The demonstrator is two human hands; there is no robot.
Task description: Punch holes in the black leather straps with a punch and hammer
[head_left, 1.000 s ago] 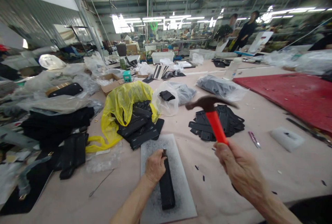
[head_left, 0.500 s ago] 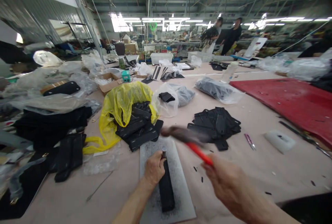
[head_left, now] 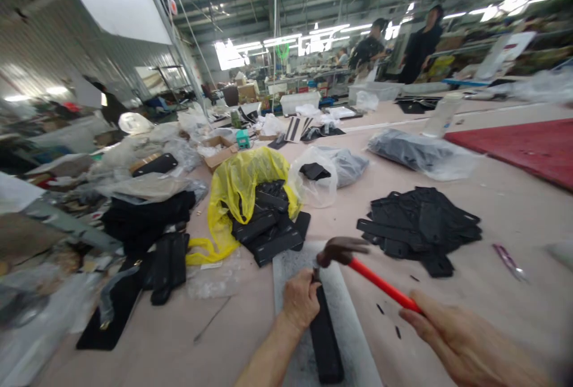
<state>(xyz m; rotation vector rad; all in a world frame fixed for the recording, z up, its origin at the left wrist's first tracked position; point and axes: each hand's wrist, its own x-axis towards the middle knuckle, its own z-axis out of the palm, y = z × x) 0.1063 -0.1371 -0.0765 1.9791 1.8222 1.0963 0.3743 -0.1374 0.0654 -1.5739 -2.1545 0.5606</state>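
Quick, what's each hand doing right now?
Left hand: closed, holding a small metal tool.
Right hand: closed, holding a red-handled hammer.

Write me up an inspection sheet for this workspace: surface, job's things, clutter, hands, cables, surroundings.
Surface: pale pinkish tabletop, slightly creased.
Job's things: long black strip on a speckled grey-white rectangular board; short metal rod-like tool near the strip's far end; red-handled claw hammer, head at the tool's top, contact unclear.
Clutter: translucent yellow plastic bag holding black pieces; heap of flat black pieces; small black scraps.
Hands: left hand has its fingers around the metal tool; right hand grips the hammer's handle.
Cables: pale cord hanging beyond the table.
Surroundings: two people in dark clothing standing beyond the table.
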